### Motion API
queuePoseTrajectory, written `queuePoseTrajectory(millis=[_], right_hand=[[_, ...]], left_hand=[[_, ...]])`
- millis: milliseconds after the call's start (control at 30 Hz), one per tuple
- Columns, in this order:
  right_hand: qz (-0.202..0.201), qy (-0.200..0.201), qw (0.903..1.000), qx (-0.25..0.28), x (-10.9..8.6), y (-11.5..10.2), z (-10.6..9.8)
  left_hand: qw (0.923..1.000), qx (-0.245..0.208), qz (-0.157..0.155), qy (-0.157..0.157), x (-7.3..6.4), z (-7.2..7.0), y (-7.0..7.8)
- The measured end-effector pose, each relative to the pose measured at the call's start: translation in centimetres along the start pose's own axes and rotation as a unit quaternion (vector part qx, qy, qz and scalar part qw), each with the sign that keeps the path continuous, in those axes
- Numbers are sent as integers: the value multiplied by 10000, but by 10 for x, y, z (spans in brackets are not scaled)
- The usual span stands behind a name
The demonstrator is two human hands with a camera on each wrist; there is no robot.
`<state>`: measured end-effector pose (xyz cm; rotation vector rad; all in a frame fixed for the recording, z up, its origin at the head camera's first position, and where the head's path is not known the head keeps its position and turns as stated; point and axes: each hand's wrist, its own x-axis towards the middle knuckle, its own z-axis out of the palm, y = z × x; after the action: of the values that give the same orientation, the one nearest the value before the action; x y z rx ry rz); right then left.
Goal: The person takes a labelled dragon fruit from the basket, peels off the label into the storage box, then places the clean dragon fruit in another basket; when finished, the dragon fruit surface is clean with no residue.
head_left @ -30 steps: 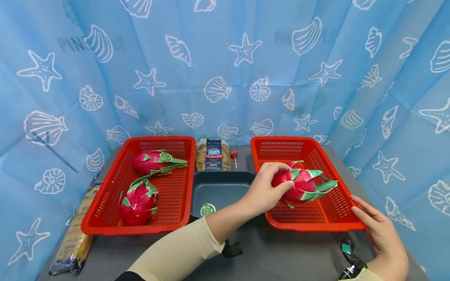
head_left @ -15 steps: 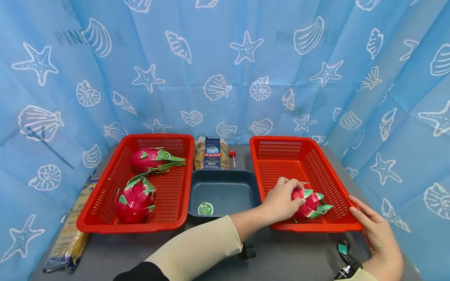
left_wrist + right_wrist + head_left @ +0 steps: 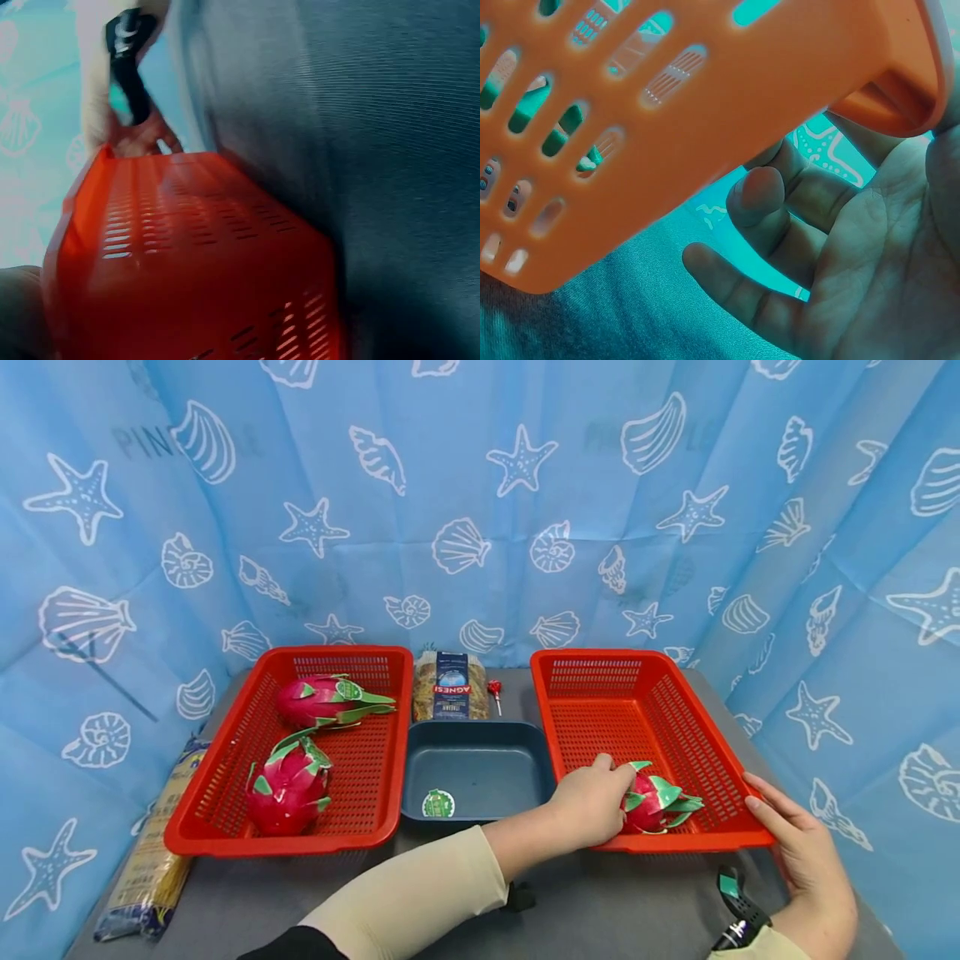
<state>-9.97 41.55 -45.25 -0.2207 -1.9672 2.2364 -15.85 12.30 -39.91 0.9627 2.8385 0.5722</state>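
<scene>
A pink dragon fruit (image 3: 654, 803) with green scale tips lies low in the near part of the right red basket (image 3: 592, 727), its leafy end pointing right. My left hand (image 3: 592, 802) holds its rounded end from the left; that end is covered by the fingers. At the basket's right near corner, my right hand (image 3: 802, 843) grips the rim. In the right wrist view, the fingers (image 3: 757, 202) of that hand curl below the rim, beside the slotted wall. The left wrist view shows the outer basket wall (image 3: 187, 262), with the right hand (image 3: 139, 135) beyond it.
Two more dragon fruits (image 3: 288, 789) lie in the left red basket (image 3: 367, 843). Between the baskets sits a dark blue pan (image 3: 480, 777) with a green sticker. Behind it are a pasta bag (image 3: 450, 687) and a red lollipop (image 3: 495, 689). A long pasta pack (image 3: 153, 860) lies far left.
My left hand has brought the dragon fruit down and nearer, from above the right basket's middle to its near side. My right hand has stayed on the rim.
</scene>
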Motion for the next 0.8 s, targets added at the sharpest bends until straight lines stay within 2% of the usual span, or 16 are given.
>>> queuePoseTrajectory(millis=[100,167,300,467,567,667,733,800], right_hand=[[-70,-8,9999,-72,0,-1,0],[-93,-8,9999,-105,-1,-1,0],[-103,-42,9999,-47,-1,-1,0],[-33,-81,10000,-22,-1,-1,2],[20,-75,10000,19,-1,-1,1],[60,-50,9999,85,-1,-1,1],[66,-47,9999,119,-1,-1,0],[69,-47,9999,116,-1,0,0]], left_hand=[[9989,460,54,10,-1,2,0],[9990,452,67,37,-2,2,0],[9996,63,156,211,-8,0,-4],[9940,-695,435,730,-22,-12,-12],[9860,-1020,698,1118,-33,-24,-17],[9742,-1186,1083,1587,-47,-37,-22],[9627,-1262,1403,1941,-56,-45,-27],[9475,-1439,1715,2284,-66,-54,-32]])
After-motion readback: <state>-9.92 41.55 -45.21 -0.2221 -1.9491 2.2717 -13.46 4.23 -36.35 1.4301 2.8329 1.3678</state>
